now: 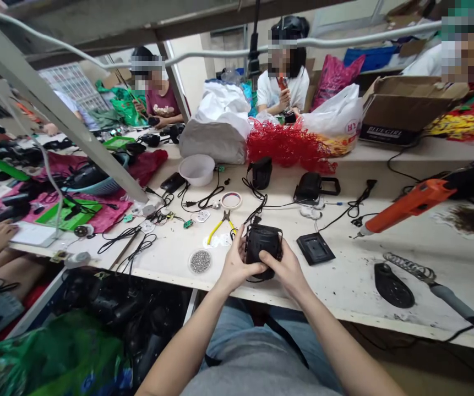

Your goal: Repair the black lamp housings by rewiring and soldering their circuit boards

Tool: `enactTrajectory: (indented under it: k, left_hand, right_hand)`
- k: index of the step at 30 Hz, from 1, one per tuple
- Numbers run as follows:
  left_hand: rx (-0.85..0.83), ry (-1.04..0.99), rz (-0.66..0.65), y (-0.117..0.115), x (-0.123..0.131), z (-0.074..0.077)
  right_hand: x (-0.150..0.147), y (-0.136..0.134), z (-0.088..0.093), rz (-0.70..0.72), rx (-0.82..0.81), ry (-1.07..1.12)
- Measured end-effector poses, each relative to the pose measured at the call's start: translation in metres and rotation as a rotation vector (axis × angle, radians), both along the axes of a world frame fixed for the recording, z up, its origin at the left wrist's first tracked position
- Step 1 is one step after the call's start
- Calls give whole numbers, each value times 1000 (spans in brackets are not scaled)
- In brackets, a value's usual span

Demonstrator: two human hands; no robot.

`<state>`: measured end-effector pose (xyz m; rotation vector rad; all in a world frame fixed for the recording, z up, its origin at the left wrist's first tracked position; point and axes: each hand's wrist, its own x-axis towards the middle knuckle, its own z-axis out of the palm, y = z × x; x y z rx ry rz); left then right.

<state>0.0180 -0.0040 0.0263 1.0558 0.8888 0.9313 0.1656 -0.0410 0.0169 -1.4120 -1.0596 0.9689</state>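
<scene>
Both my hands hold a small black boxy device (263, 246) with a grille face, just above the near edge of the white workbench (344, 280). My left hand (235, 265) grips its left side, fingers curled round it. My right hand (287, 269) clasps the lower right, thumb pressed on the front. A black wire runs from the device toward the back of the bench. A flat black square cover (315, 248) lies just right of my hands. Yellow-handled pliers (221, 224) lie to the left, with a round dish of small screws (200, 261) nearer me.
An orange glue gun (410, 206) and a soldering iron with coil stand (430, 280) lie on the right. Further back are other black devices (314, 186), a white bowl (196, 168), red tinsel (288, 146), bags and a cardboard box (406, 107). Other people work across and at left.
</scene>
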Motion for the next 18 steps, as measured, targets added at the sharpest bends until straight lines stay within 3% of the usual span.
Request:
enactTrajectory:
  k: [4, 11, 18]
  left_hand:
    - [14, -21, -104, 1, -8, -2]
    - [35, -70, 5, -2, -17, -15]
    - [-119, -174, 69, 6, -16, -11]
  right_hand:
    - [-17, -1, 7, -48, -6, -50]
    - [-23, -11, 12, 23, 178, -171]
    - [-18, 3, 5, 83, 167, -292]
